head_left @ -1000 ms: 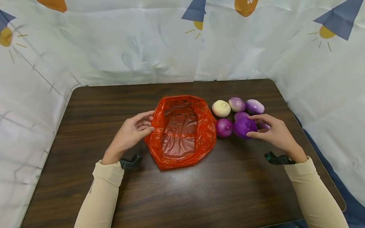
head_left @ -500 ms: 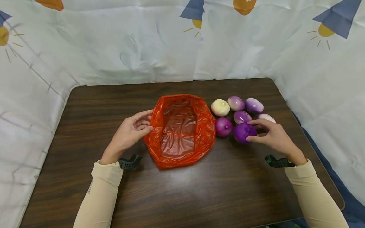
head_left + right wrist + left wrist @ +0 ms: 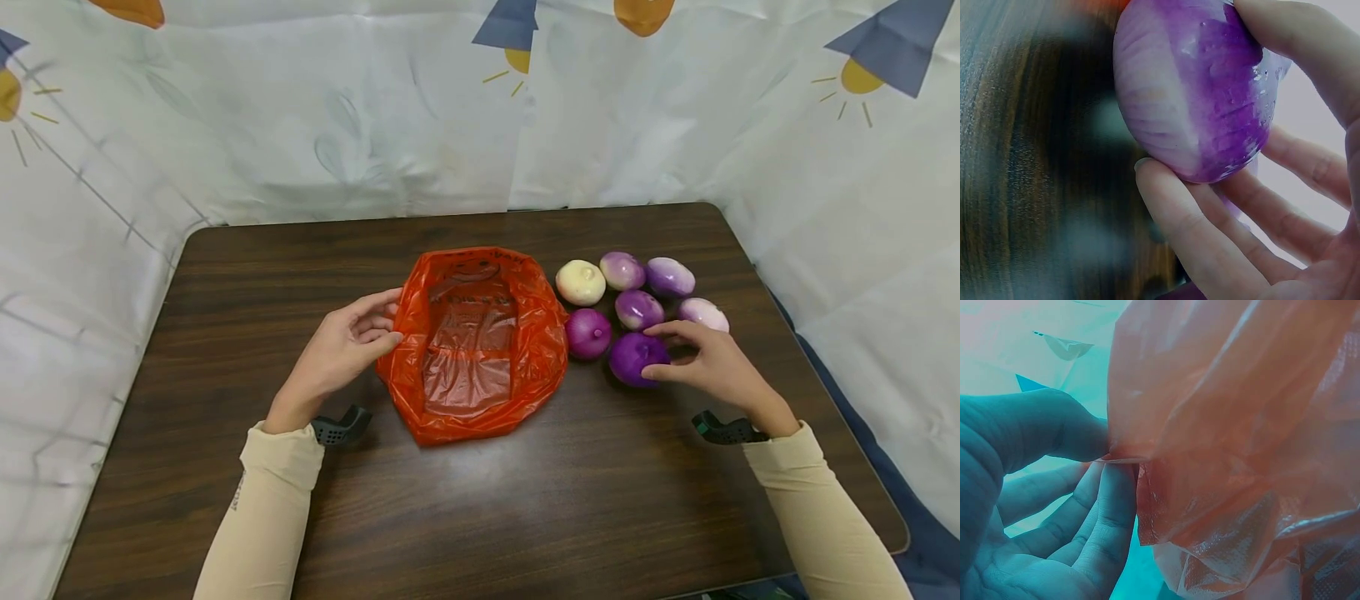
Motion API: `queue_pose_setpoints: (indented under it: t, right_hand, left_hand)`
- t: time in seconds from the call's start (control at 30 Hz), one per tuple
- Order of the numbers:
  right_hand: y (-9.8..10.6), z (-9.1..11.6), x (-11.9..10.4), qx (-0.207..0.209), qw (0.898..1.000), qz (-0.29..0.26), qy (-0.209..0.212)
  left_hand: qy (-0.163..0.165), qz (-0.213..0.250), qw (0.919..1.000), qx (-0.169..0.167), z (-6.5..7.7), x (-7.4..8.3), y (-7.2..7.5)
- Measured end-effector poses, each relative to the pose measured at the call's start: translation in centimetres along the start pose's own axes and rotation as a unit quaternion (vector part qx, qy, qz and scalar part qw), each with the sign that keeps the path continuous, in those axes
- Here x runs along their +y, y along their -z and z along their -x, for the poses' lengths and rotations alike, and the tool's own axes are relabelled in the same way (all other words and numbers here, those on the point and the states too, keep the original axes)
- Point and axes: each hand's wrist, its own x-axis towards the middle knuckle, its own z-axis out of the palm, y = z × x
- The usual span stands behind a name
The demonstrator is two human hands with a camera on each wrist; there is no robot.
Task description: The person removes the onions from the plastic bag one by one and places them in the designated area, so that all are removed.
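In the head view, a red plastic bag [image 3: 468, 375] stands with its mouth wide open at mid-table. My left hand [image 3: 333, 354] pinches its left edge. The left wrist view shows thumb and forefinger meeting on a fold of the bag film [image 3: 1210, 425]. To the right of the bag, my right hand [image 3: 712, 367] holds a deep purple onion [image 3: 636, 358] between thumb and fingers. Seen from the right wrist, that onion [image 3: 1194, 94] is pale on one side and glossy purple on the other, with the thumb above and fingers below it.
Behind the held onion lie several others: a magenta onion [image 3: 588, 333] right against the bag, a cream onion [image 3: 581, 282], and purple-white onions [image 3: 670, 277] toward the back. A pale onion [image 3: 703, 314] sits just beyond my right fingers. A printed white sheet [image 3: 420, 125] hangs behind the brown table [image 3: 480, 533].
The right hand has drawn the purple onion a little toward me, away from the onions behind it, and the pale onion shows more fully. My left hand stays at the bag.
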Motion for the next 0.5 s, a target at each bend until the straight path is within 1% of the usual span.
queue_pose_setpoints:
  t: [0.17, 0.43, 0.5]
  right_hand:
    - [-0.33, -0.15, 0.30, -0.011, 1.000, 0.015, 0.001]
    - [-0.50, -0.38, 0.48, -0.015, 0.999, 0.018, 0.022]
    - [-0.50, -0.44, 0.49, -0.018, 1.000, 0.016, 0.017]
  left_hand:
    - [-0.002, -0.005, 1.0000, 0.003, -0.05, -0.12, 0.02]
    - [0.001, -0.007, 1.0000, 0.003, -0.10, -0.17, 0.02]
    - [0.003, -0.004, 1.0000, 0.003, -0.08, -0.18, 0.03]
